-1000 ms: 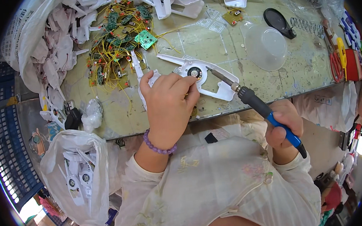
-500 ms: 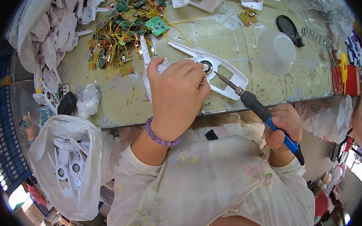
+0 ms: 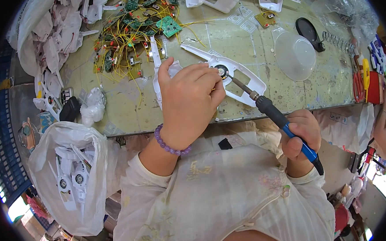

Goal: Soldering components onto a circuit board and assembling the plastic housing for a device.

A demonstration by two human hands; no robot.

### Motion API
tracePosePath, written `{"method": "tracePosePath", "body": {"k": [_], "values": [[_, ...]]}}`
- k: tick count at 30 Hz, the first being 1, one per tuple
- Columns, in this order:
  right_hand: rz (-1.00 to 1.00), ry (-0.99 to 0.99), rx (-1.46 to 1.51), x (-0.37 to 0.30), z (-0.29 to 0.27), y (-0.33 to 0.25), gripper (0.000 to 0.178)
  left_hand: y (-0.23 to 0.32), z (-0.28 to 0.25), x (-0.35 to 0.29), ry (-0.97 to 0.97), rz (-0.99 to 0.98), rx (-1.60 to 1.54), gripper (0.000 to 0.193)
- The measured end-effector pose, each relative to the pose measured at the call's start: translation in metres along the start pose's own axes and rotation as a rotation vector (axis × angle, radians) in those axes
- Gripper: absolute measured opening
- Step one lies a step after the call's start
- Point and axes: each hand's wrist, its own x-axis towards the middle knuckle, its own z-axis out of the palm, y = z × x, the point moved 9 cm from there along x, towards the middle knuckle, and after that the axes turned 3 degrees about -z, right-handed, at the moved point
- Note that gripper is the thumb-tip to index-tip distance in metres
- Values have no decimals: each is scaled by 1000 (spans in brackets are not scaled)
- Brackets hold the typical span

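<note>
My right hand (image 3: 302, 135) grips a soldering iron (image 3: 273, 111) with a blue and black handle. Its metal tip reaches the edge of a small round black speaker (image 3: 222, 69) inside a white plastic shell (image 3: 259, 86). Over the left side of that shell lies my left hand (image 3: 191, 92), thumb raised and the other fingers bent together beside the speaker. What those fingertips pinch, if anything, is hidden. Another white plastic part (image 3: 155, 56) lies partly under the left hand.
A heap of circuit boards with yellow wires (image 3: 128, 29) lies beyond my left hand. White shells fill a bag (image 3: 39, 174) at lower left. Further right are a clear round lid (image 3: 295, 57), a black round part (image 3: 308, 31), a coiled spring (image 3: 336, 41) and scissors (image 3: 358, 86).
The iron's tip has shifted slightly left, closer onto the speaker's edge. My left hand keeps almost the same place and shape.
</note>
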Motion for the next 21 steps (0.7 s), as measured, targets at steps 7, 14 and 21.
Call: {"method": "tracePosePath", "body": {"k": [7,14,21], "values": [[-16,-17,4,2,3,-3,32,1,2,0,-43,-2,14,2],[-34,-41,0,3,5,-4,31,2,2,-1,-35,10,36,2],[-71,-59,-39,1,7,-6,32,3,2,0,-16,8,40,3]]}}
